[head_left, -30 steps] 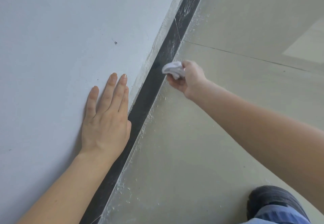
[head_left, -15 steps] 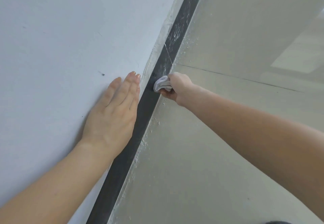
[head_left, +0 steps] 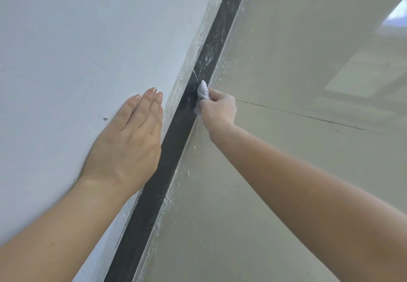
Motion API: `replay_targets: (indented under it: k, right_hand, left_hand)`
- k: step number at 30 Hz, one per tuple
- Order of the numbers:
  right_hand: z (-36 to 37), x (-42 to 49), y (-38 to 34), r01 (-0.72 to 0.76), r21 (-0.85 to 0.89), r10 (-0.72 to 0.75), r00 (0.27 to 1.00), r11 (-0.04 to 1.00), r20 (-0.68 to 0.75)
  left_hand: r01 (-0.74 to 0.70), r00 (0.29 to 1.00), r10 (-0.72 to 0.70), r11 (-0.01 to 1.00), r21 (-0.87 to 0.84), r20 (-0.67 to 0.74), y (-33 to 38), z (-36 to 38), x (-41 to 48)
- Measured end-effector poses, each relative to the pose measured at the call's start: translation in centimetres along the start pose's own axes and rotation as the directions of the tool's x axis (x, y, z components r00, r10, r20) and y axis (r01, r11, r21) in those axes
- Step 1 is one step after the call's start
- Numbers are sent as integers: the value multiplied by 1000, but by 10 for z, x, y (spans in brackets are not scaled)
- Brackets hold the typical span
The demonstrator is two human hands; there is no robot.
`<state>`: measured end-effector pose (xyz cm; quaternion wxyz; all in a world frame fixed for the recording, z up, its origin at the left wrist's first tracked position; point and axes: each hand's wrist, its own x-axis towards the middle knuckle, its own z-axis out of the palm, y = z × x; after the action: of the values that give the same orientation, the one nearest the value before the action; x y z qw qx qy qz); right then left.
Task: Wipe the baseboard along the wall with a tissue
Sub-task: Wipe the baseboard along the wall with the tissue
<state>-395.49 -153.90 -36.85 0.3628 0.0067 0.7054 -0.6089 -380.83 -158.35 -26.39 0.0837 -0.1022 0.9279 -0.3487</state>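
We see the pale wall (head_left: 77,39) filling the left of the view and the glossy beige floor (head_left: 275,171) filling the right, with a thin dark joint line running across the floor to the far right. Between them the black baseboard (head_left: 160,178) runs from the near bottom edge to the far top, streaked with white dust beyond the hands and edged by white crumbs on the floor. We find no brand, label or writing anywhere. Our left hand (head_left: 130,142) lies flat on the wall just beside the baseboard, its fingers (head_left: 147,107) straight, close together and holding nothing. Our right hand (head_left: 218,109) is curled, its fingers closed around the crumpled white tissue (head_left: 203,93), which is pressed against the baseboard's face near a thin seam.
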Motion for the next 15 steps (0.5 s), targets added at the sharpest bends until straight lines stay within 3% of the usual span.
replay_targets:
  k: [3, 7, 8, 12, 15]
  right_hand:
    - [3, -21, 17, 12, 31, -12, 1000, 999, 4]
    - [-22, -48, 19, 106, -67, -84, 960, 992, 268]
    - [-26, -45, 13, 121, -87, -95, 962, 989, 256]
    - [-13, -15, -14, 113, -33, -115, 992, 993, -55]
    - [8, -21, -16, 135, -18, -136, 989, 991, -65]
  left_hand:
    - [13, 1000, -13, 999, -32, 15, 1, -2, 1]
    - [8, 1000, -7, 999, -53, 10, 0, -1, 0]
    - [9, 1000, -8, 998, -55, 10, 0, -1, 0]
    - [0, 1000, 2, 996, -86, 14, -2, -2, -1]
    - [-10, 1000, 11, 996, -90, 8, -2, -2, -1]
